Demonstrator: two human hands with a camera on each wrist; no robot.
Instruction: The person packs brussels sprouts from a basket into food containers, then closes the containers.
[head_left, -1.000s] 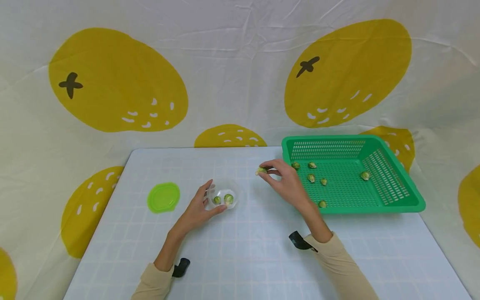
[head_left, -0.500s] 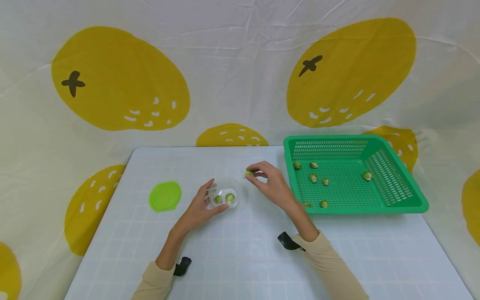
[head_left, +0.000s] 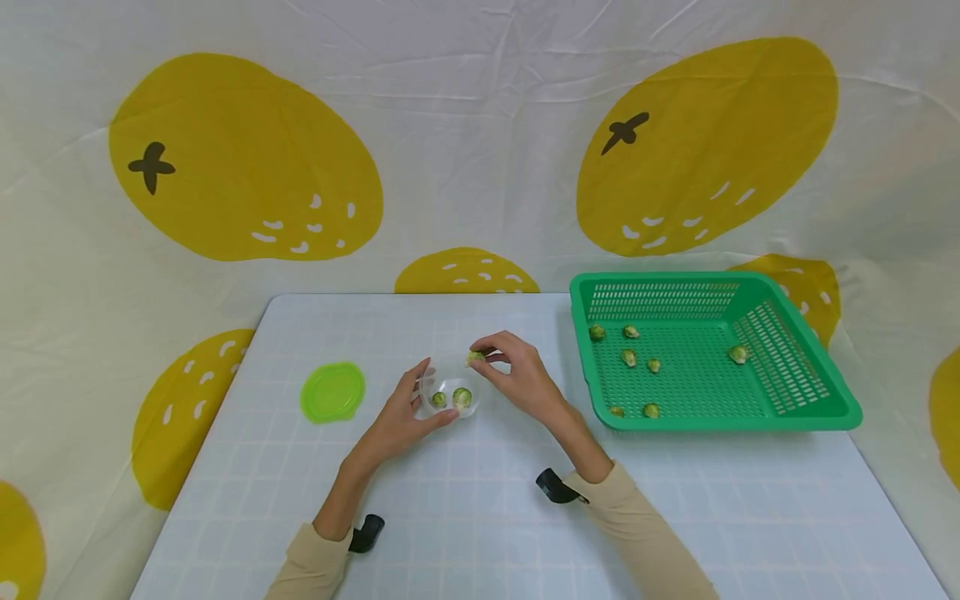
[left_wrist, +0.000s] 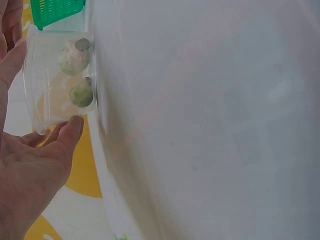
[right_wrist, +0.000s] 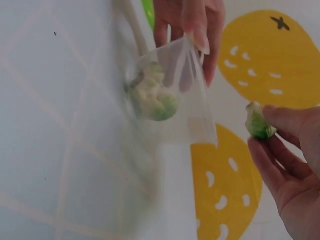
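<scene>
A clear plastic tub (head_left: 450,407) stands on the table, and two Brussels sprouts (head_left: 462,397) show through its wall. My left hand (head_left: 397,425) grips the tub from its left side, thumb at the front and fingers behind. In the left wrist view, both sprouts (left_wrist: 81,94) lie at the bottom of the tub (left_wrist: 52,70). Between thumb and fingertips my right hand (head_left: 521,375) pinches another Brussels sprout (head_left: 476,357), just above the tub's right rim. The right wrist view shows this sprout (right_wrist: 259,122) apart from the tub wall.
A green perforated basket (head_left: 735,421) with several Brussels sprouts (head_left: 628,357) stands at the table's right side. Left of the tub lies a lime-green lid (head_left: 332,392). Behind the table hangs a white cloth (head_left: 480,167) printed with yellow fruit.
My right hand has moved left, away from the basket, carrying its sprout to the tub's rim. The left hand has stayed on the tub.
</scene>
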